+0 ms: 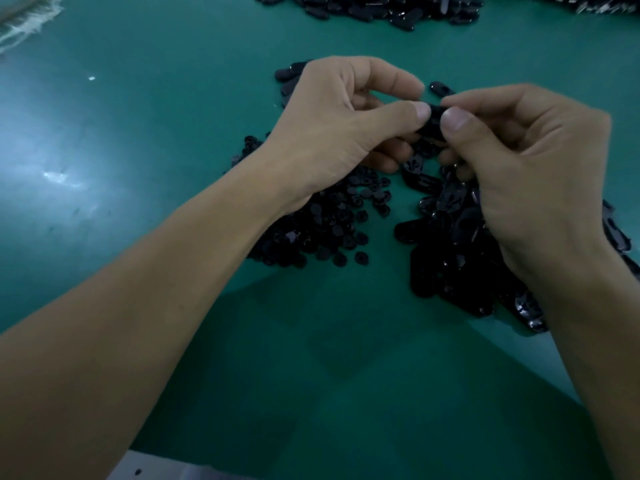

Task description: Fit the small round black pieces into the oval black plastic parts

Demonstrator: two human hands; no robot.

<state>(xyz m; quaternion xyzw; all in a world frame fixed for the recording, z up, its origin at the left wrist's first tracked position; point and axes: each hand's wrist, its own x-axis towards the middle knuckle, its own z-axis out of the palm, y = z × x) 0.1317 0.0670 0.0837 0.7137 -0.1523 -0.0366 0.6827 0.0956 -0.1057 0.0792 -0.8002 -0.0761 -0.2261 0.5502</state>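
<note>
- Pinching from both sides, the left hand and right hand clamp 1 oval part under their thumbs, above the green table.
- Round pieces lie heaped under the left wrist, spare ovals under the right.
- It is probably light, stiff and glossy-slick, so hold it by its rim.

A green table is shown. Small round black pieces are heaped at centre, oval black parts at lower right, and a further dark heap at the top edge.

Left hand, right hand, close together
</note>
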